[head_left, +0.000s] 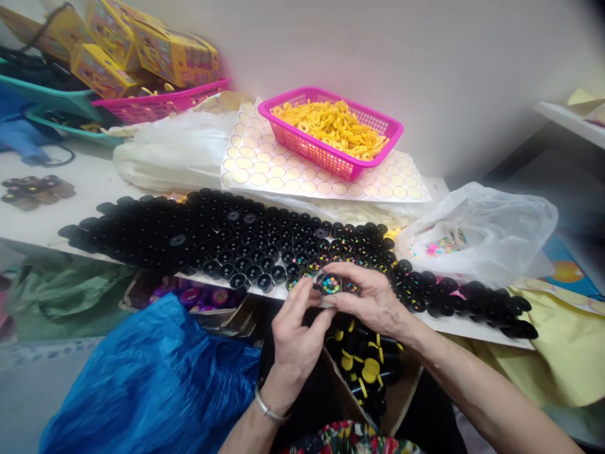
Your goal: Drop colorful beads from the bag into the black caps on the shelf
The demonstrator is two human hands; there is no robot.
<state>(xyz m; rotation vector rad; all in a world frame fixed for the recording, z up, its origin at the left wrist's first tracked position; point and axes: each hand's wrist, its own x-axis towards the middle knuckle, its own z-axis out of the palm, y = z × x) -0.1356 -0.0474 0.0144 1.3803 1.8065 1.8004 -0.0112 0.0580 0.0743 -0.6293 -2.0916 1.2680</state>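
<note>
My right hand pinches a small black cup filled with coloured beads, just in front of the table's edge. My left hand comes up from below, its fingers curled against the same cup's left side. A silver bangle sits on the left wrist. Behind the hands, several rows of black cups stand on the white table; those nearest my hands hold coloured beads.
A pink basket of yellow rings rests on sheets of round stickers. A clear bag with coloured beads lies at the right. A box of black-and-yellow pieces sits below my hands, a blue bag beside it. Yellow cartons are stacked far left.
</note>
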